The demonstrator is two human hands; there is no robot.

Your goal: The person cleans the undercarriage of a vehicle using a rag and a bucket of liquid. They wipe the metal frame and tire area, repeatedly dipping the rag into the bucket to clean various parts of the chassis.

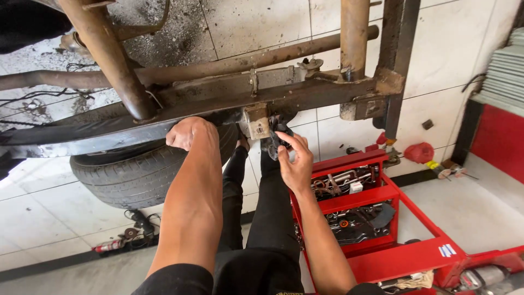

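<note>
- Head view: left hand [188, 133] curled shut, pressed up against rusty frame rail [218, 104]; tyre [136, 172] just below it.
- Right hand [295, 161] pinching dark rag [277, 136], held under the metal bracket [256, 121] directly above.
- Red tool cart [371, 213] just right of that hand.

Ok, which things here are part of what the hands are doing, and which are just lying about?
In hand:
left hand on the rusty frame
right hand at the black part by the bracket

Lying about:
tyre
red tool cart
red bag
spray can
</note>
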